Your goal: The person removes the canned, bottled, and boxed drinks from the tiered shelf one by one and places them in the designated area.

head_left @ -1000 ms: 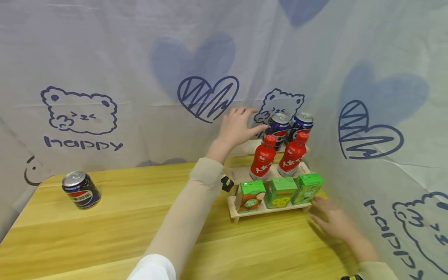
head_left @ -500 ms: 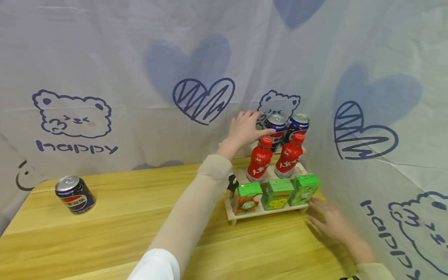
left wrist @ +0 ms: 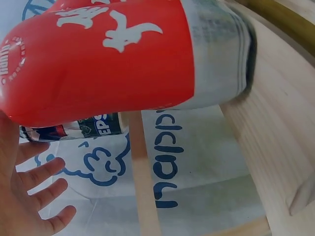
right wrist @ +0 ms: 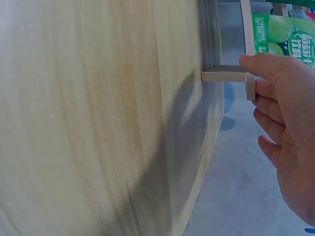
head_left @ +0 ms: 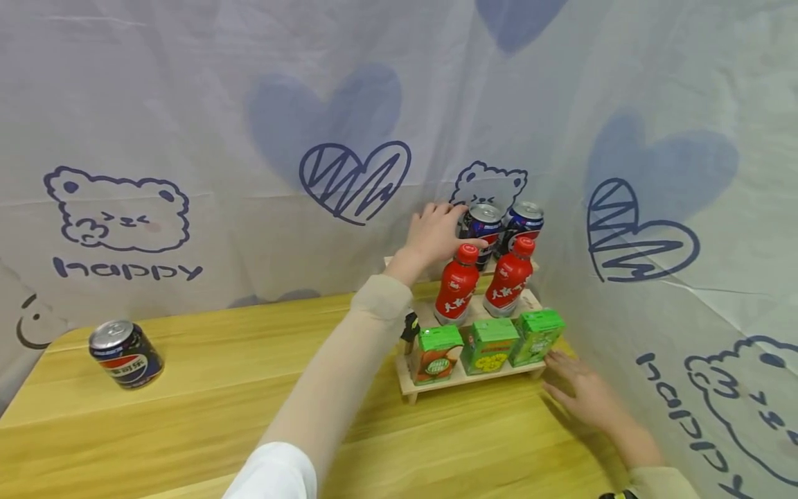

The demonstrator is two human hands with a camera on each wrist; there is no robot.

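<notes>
My left hand [head_left: 433, 235] is at the left Pepsi can [head_left: 483, 225] on the top tier of a wooden step rack [head_left: 461, 380], fingers spread along the can's far left side, thumb across its front. In the left wrist view, the fingers [left wrist: 49, 191] stand apart from one another beside the can [left wrist: 83, 129], which a red bottle [left wrist: 108, 59] largely hides. At the rack's lower right end, my right hand [head_left: 586, 391] holds the corner. The right wrist view shows its thumb over the front strip and its fingers behind the end piece [right wrist: 251, 88].
Another Pepsi can [head_left: 520, 225] stands right of the first. Two red bottles [head_left: 458, 284] [head_left: 510, 277] occupy the middle tier. Green juice boxes [head_left: 436, 355] line the bottom tier. A separate Pepsi can [head_left: 127, 353] stands far left on the wooden table [head_left: 237, 388]. Printed cloth [head_left: 187, 104] hangs behind.
My left hand has moved in from the left, up to the left can on the top tier. The right hand stays at the rack's corner. The head view has shifted slightly.
</notes>
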